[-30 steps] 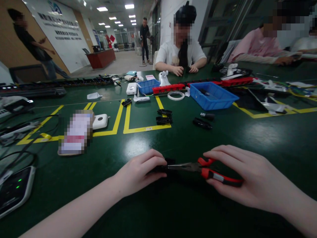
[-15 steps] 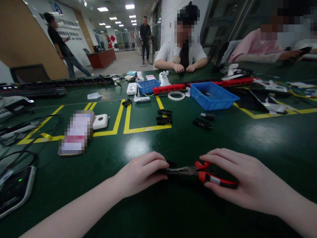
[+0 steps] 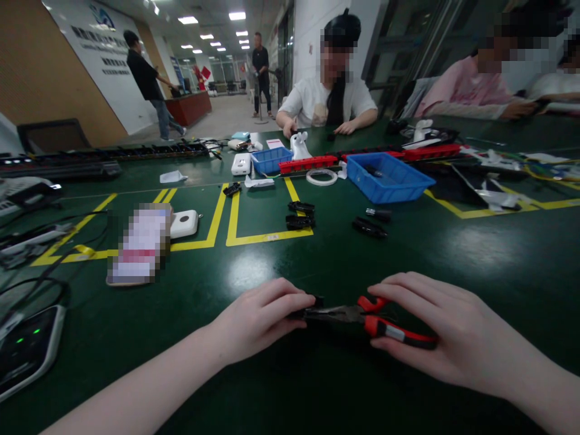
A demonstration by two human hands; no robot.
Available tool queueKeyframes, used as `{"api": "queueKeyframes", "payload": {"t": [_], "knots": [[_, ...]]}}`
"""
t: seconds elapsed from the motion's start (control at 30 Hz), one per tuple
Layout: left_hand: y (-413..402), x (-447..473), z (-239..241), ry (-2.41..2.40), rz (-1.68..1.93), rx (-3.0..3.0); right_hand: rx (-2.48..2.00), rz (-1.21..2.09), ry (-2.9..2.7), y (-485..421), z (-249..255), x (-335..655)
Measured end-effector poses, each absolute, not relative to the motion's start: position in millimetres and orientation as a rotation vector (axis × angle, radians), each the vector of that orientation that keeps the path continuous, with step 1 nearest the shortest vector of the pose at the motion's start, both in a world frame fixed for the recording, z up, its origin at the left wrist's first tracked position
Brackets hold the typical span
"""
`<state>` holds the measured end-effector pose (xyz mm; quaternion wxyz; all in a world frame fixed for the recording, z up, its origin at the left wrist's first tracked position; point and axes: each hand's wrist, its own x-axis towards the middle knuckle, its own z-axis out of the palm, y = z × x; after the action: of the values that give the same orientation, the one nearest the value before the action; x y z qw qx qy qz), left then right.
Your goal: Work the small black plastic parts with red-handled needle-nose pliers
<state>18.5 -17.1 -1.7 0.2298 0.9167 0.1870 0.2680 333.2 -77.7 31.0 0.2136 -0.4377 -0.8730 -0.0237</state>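
My right hand (image 3: 435, 332) is closed round the red and black handles of a pair of needle-nose pliers (image 3: 341, 314), whose jaws point left. Between the fingers and thumb of my left hand (image 3: 267, 317) is a small black part (image 3: 319, 300), mostly covered by the fingers. The tips of the jaws meet this part at my left fingertips; whether they clamp it I cannot tell. Farther up the green table, similar-looking black pieces (image 3: 299, 222) lie by a yellow tape line, and two more dark pieces (image 3: 370, 227) are to their right.
A blue bin (image 3: 389, 187) and a smaller blue bin (image 3: 272, 160) stand beyond, near red strips (image 3: 308, 164). To the left are a phone (image 3: 140, 244), a white gadget (image 3: 185, 223) and cables. A co-worker (image 3: 333, 99) sits across the table.
My hands and the pliers have barely moved. Across the table, the co-worker's hands have moved apart. In the background, a standing person has walked to the right.
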Motion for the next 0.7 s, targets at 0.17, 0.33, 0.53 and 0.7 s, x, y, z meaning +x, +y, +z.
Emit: {"api": "queueKeyframes", "payload": {"t": [0.17,0.33,0.53,0.7], "knots": [[-16,20,-2,0.487,0.737,2.603,-1.176,-0.182,-2.438,-76,31,332],[-14,23,-2,0.535,0.702,2.730,-1.150,-0.186,-2.452,-70,26,333],[-13,25,-3,0.633,0.657,2.741,-1.232,-0.081,-2.386,-67,16,331],[-15,27,-6,0.663,0.638,2.689,-1.238,-0.043,-2.389,-66,17,327]]}}
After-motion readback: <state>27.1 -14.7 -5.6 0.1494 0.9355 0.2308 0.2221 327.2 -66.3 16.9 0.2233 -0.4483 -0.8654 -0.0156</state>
